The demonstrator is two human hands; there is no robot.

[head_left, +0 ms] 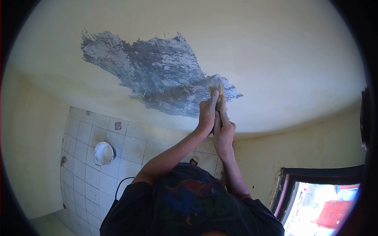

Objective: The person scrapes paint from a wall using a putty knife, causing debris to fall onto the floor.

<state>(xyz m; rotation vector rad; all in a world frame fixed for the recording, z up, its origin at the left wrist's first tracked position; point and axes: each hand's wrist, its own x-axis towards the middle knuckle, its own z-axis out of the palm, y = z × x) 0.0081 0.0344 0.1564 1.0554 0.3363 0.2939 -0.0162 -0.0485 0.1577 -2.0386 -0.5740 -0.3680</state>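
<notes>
Both hands are together on a scraper (pixel 216 87) with a dusty, pale blade, pressed to the wall at the right end of a bare grey patch (pixel 165 67). My left hand (pixel 208 113) is closed on the tool from the left, its fingers reaching up towards the blade. My right hand (pixel 224 131) grips it from the right and a little lower, with a finger stretched along it. The handle is mostly hidden between the hands. Pale flakes cling to both forearms. Cream paint (pixel 275 51) surrounds the rough-edged patch.
A white bucket (pixel 104 153) with whitish contents stands on the tiled floor (pixel 132 151) at left. Pale debris (pixel 161 135) lies along the wall's foot. At lower right is a dark-framed opening (pixel 323 173), with a red object (pixel 334 213) outside. A shoe (pixel 194 160) shows below me.
</notes>
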